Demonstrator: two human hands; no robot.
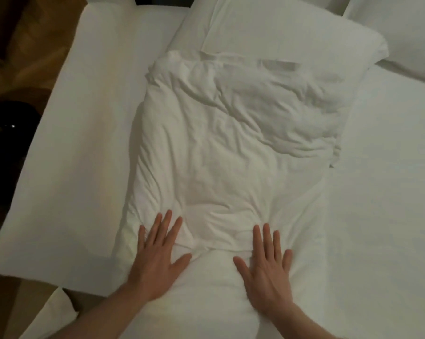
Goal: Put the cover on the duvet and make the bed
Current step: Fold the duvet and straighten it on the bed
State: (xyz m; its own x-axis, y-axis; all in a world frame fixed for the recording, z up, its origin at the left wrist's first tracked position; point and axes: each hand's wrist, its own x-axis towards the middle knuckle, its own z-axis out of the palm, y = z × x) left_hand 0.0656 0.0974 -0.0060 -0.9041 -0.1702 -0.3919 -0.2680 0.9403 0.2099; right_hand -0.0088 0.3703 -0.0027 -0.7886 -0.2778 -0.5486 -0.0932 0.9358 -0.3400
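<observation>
White bed (382,192) fills the frame, the rumpled duvet (231,143) running lengthwise from bottom centre toward the pillow (280,28) at top, both hands, left (157,255) and right (265,263), pressed flat, fingers spread, equally near on its bottom end.

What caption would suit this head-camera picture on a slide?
Both hands, left and right, press flat on a rumpled white duvet lying on the bed, its far end on a pillow.

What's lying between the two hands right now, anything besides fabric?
Only fabric. In the head view, the left hand and right hand press flat on the white duvet; between them runs a wrinkled fold of it, nothing else.
</observation>
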